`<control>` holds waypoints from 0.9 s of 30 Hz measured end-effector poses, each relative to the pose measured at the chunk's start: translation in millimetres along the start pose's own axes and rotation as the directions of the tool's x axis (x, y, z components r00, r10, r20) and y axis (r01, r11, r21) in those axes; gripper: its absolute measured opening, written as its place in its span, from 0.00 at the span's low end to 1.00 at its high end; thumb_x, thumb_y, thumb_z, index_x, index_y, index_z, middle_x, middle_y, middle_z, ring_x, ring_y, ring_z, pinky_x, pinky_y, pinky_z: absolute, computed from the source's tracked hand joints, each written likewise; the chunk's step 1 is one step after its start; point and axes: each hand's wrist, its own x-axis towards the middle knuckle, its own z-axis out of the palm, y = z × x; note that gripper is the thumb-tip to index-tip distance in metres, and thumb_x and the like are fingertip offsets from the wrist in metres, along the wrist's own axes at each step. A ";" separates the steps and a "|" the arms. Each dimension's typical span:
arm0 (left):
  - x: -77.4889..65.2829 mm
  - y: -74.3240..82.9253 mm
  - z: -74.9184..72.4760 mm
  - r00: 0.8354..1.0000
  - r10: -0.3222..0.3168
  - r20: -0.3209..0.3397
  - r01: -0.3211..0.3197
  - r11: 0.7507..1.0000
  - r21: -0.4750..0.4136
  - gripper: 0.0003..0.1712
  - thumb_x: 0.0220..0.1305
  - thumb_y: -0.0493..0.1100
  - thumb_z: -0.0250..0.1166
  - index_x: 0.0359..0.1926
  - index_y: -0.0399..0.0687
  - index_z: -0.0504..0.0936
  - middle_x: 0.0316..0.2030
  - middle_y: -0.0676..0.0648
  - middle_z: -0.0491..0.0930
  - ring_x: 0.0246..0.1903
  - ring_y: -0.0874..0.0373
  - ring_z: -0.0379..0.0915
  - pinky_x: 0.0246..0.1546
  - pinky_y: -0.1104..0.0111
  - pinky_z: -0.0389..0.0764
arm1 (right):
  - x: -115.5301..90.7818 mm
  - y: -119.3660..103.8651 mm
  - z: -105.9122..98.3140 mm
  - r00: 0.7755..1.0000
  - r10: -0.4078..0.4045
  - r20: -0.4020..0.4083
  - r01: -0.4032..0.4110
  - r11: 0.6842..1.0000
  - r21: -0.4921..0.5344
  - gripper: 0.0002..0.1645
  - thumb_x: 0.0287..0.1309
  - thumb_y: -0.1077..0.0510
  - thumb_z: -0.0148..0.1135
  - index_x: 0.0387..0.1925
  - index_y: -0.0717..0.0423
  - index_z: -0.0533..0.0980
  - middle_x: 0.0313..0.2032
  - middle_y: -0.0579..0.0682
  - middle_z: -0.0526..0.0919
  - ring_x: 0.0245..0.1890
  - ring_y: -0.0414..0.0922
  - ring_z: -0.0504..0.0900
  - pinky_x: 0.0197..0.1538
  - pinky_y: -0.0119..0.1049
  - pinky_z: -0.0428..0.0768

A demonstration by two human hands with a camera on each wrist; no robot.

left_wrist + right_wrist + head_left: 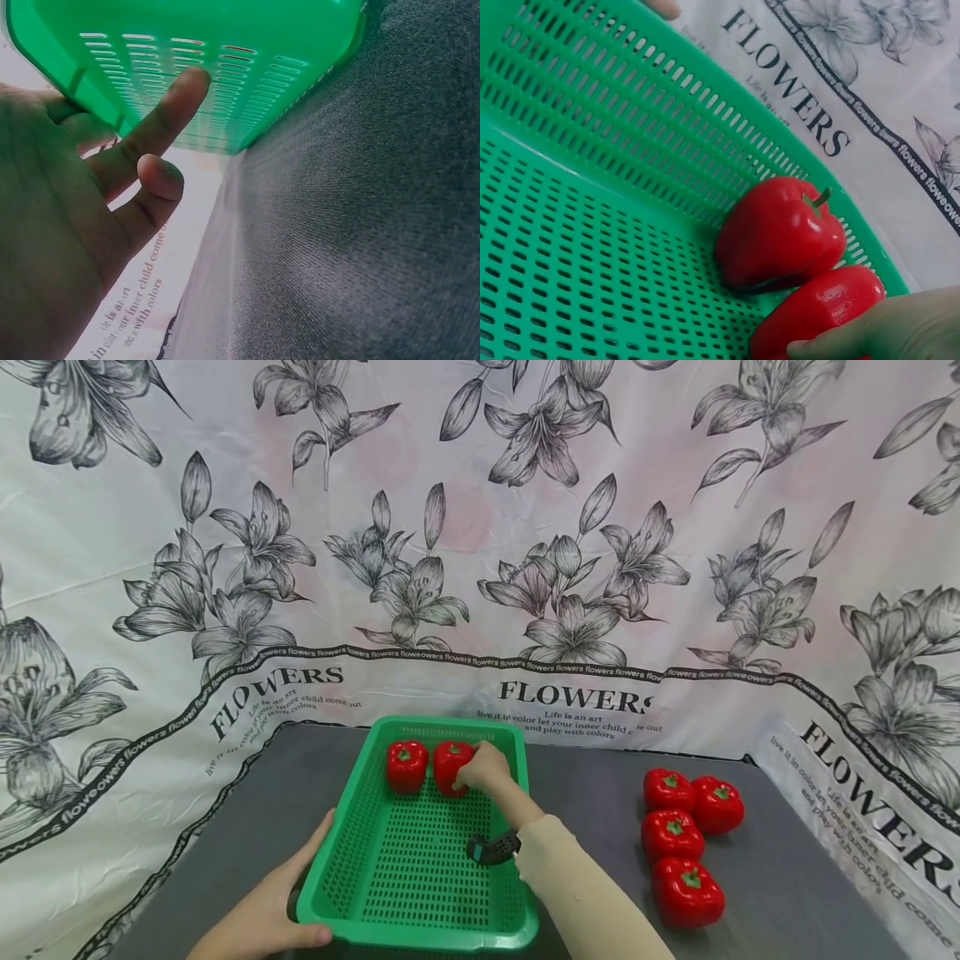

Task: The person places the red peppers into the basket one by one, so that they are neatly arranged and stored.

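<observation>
Inside the green basket, two red bell peppers sit side by side at the far end. My right hand reaches over the right rim and grips the right-hand bell pepper; its thumb lies along that pepper in the right wrist view. The other bell pepper stands close beside it, against the basket wall. At the basket's near left corner is my left hand, thumb by the front and a finger stretched along the left side. In the left wrist view its loosely spread fingers lie against or near the slotted wall.
To the right of the basket, several red bell peppers stand grouped on the dark grey table. A white floral cloth hangs behind and around the table. A dark band circles my right wrist.
</observation>
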 end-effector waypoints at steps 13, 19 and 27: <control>-0.8 -2.1 -1.4 0.999 -0.033 -0.003 0.033 0.999 -0.005 0.70 0.66 0.46 0.76 0.87 0.63 0.30 0.85 0.42 0.34 0.72 0.64 0.66 0.62 0.71 0.75 | 0.7 1.0 8.2 0.998 -0.032 -0.052 0.026 0.993 -0.112 0.55 0.39 0.64 0.90 0.70 0.61 0.71 0.61 0.64 0.81 0.60 0.62 0.81 0.57 0.55 0.84; -1.6 -0.8 -1.1 1.000 -0.003 0.011 0.003 1.000 -0.024 0.68 0.68 0.47 0.75 0.87 0.66 0.31 0.85 0.38 0.33 0.70 0.64 0.68 0.60 0.70 0.77 | -4.1 -1.7 5.7 0.999 -0.038 -0.023 0.034 0.989 -0.147 0.59 0.38 0.63 0.91 0.72 0.66 0.68 0.62 0.66 0.80 0.61 0.64 0.80 0.58 0.57 0.83; -0.1 0.8 -0.7 1.000 0.001 -0.002 -0.001 1.000 0.010 0.66 0.68 0.49 0.75 0.87 0.66 0.32 0.85 0.40 0.34 0.71 0.67 0.64 0.60 0.71 0.76 | -10.5 -11.0 4.2 0.999 -0.045 0.028 0.049 0.978 -0.202 0.64 0.41 0.58 0.91 0.74 0.70 0.63 0.62 0.68 0.79 0.58 0.63 0.81 0.55 0.56 0.85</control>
